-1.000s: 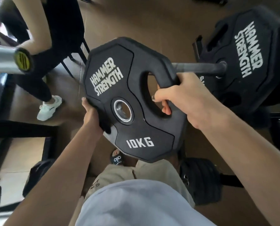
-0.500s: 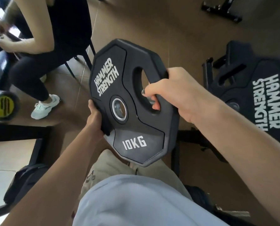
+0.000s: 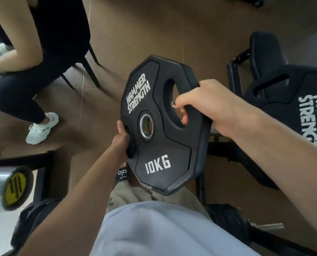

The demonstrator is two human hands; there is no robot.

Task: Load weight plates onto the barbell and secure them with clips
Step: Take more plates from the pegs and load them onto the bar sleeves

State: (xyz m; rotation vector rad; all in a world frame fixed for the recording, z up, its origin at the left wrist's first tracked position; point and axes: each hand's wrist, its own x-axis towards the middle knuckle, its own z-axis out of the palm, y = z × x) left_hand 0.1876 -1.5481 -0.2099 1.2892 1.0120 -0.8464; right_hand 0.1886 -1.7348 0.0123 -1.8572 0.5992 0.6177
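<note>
Gripping one 10 kg plate (image 3: 163, 150): left hand (image 3: 122, 139), right hand (image 3: 202, 102).

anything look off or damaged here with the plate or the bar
Nothing stands out. The 10 kg plate looks intact, held by the left hand and right hand; the barbell end at lower left is still bare.

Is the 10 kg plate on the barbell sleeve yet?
No: both hands hold the 10 kg plate in the air, its centre hole empty, right of the barbell sleeve.
</note>
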